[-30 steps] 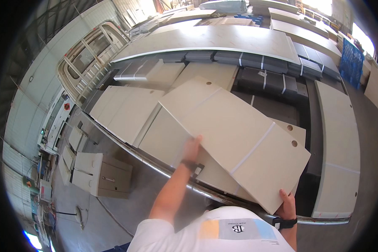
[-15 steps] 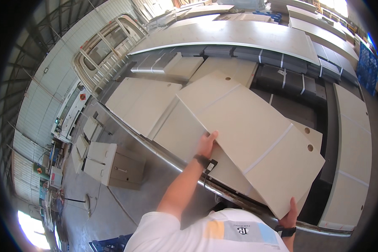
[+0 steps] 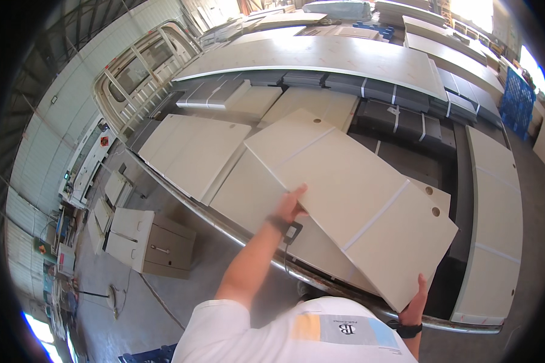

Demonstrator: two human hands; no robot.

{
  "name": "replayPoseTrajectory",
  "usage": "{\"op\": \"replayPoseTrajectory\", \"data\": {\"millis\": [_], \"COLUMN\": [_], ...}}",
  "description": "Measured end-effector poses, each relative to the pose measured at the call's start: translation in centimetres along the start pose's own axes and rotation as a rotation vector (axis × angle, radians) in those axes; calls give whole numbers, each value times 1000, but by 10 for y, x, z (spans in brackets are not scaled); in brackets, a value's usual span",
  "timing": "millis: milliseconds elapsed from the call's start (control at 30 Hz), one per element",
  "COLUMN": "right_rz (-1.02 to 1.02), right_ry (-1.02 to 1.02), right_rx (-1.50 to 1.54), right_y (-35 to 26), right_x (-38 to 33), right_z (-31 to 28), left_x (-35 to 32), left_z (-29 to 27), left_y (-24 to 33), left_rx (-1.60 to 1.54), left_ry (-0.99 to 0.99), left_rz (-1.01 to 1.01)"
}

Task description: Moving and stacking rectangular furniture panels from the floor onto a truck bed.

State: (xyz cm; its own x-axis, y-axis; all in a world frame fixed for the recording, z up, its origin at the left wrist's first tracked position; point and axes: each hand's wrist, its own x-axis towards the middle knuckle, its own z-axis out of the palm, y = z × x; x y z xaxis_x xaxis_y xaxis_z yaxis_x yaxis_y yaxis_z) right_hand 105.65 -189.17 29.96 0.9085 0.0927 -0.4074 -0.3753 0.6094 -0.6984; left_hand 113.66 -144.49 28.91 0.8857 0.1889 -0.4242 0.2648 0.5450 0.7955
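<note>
A large beige flat panel bundle (image 3: 345,187), bound with white straps and with round holes near its ends, lies at a slant over other beige panels on the truck bed. My left hand (image 3: 292,204) grips its near long edge, thumb on the top face, the other fingers partly hidden. At the near right corner, my right hand (image 3: 415,305) holds the end edge, with the fingers mostly hidden beneath. Under the bundle, part of a lower beige panel (image 3: 248,193) shows, at an angle to it. Another beige panel stack (image 3: 191,151) sits to the left.
A metal rail (image 3: 224,233) runs along the near side of the bed. Dark strapped panels (image 3: 399,124) lie beyond the bundle, and a long beige stack (image 3: 490,224) stands at the right. On the floor at left is a beige cabinet (image 3: 169,245).
The whole scene sits slightly further left in the picture as the view shifts. Both hands keep their hold on the strapped bundle, which has barely moved relative to the stacks around it.
</note>
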Motion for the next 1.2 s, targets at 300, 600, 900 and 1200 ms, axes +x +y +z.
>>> {"op": "replayPoseTrajectory", "data": {"millis": [300,600,900,1200], "right_rz": [-218,-317,-268,-127], "right_ry": [138,103,-79,-223], "right_rx": [-600,-482,-473,-454], "right_y": [15,33,113,229], "right_x": [26,-12,-95,-121], "right_z": [-16,-49,50,219], "left_x": [6,-75,-207,-267], "left_z": [-9,-41,-215,-401], "left_y": [-17,-29,10,77], "left_rx": [-1,-182,-346,-385], "left_ry": [76,42,-198,-79], "left_rz": [137,250,275,440]}}
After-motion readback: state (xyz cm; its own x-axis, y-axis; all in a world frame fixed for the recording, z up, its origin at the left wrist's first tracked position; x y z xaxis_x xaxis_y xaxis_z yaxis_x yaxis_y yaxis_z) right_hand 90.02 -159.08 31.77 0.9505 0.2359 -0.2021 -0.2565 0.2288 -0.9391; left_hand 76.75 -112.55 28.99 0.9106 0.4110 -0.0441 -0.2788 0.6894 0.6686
